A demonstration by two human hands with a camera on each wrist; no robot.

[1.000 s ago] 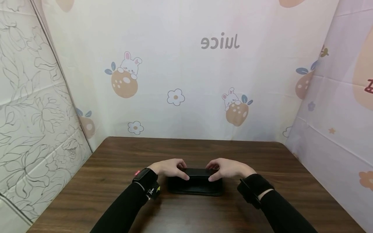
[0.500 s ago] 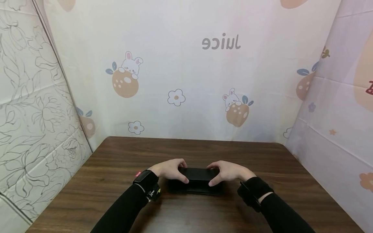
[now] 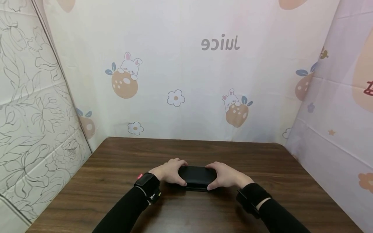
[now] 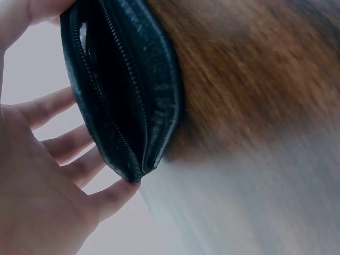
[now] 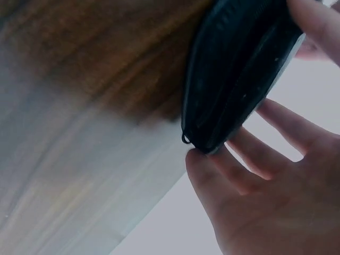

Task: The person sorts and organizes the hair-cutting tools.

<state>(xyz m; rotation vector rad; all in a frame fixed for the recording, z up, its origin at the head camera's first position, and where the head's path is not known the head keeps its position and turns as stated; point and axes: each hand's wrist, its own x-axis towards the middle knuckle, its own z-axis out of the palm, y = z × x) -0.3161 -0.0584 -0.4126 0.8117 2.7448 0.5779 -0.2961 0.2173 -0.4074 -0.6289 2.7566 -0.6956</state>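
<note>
A black leather-look zip case [image 3: 197, 174] lies on the wooden table, its long side across the view. My left hand [image 3: 169, 172] grips the upper half at the left end, thumb at the front edge and fingers behind. At the right end, my right hand [image 3: 228, 175] holds that half the same way. In the left wrist view the zipper [image 4: 125, 58] is undone and the two halves stand a little apart, with a dark inside. The right wrist view shows the case's other end [image 5: 212, 106] with a small loop at the corner.
The brown wood-grain table [image 3: 131, 155] reaches back to a printed curtain [image 3: 186, 64] with rabbits and fruit. Another curtain [image 3: 38, 113] with line-drawn flowers hangs on the left, and a pale one [image 3: 335, 113] on the right.
The upper half of the case has swung down toward me over the lower half, so its top face now shows and the gap is narrower. Both hands have moved with it.
</note>
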